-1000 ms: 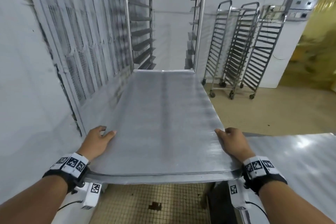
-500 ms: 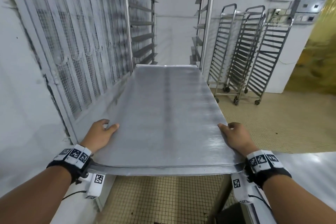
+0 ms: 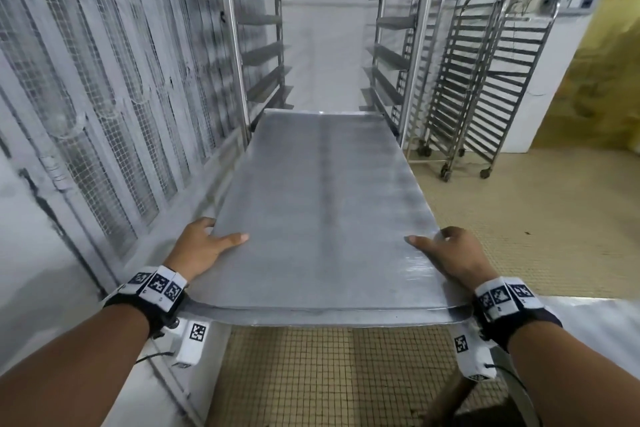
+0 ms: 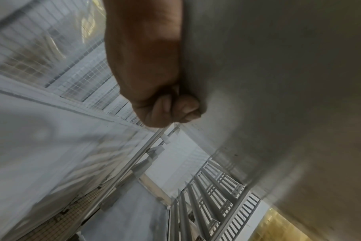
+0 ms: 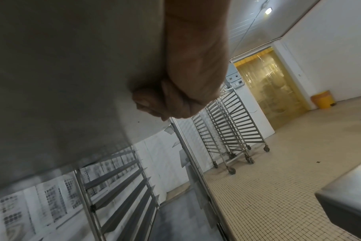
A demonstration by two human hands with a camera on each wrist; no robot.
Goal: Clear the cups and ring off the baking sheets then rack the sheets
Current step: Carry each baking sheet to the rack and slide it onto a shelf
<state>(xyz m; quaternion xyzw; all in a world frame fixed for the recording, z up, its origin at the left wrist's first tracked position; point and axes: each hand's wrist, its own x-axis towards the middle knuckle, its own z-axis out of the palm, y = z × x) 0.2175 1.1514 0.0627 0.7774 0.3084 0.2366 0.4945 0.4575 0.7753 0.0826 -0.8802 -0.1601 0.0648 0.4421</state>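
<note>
A large bare metal baking sheet (image 3: pixel 322 211) is held level in front of me, its far end between the uprights of a tall steel rack (image 3: pixel 235 45). My left hand (image 3: pixel 204 246) grips the sheet's left edge, thumb on top and fingers curled beneath (image 4: pixel 175 107). My right hand (image 3: pixel 446 250) grips the right edge the same way, fingers curled under the sheet (image 5: pixel 155 104). The sheet's underside (image 4: pixel 278 81) fills much of both wrist views. No cups or ring are in view.
The rack's angled runners (image 3: pixel 384 55) line both sides ahead. A meshed wall panel (image 3: pixel 104 97) runs close along the left. Several empty wheeled racks (image 3: pixel 485 80) stand at the right. A steel table (image 5: pixel 344 195) lies at my right, and a yellow strip curtain (image 5: pixel 266 88) beyond.
The sheet has moved forward, so its far end now sits between the rack's uprights. Both hands keep the same grip on its edges.
</note>
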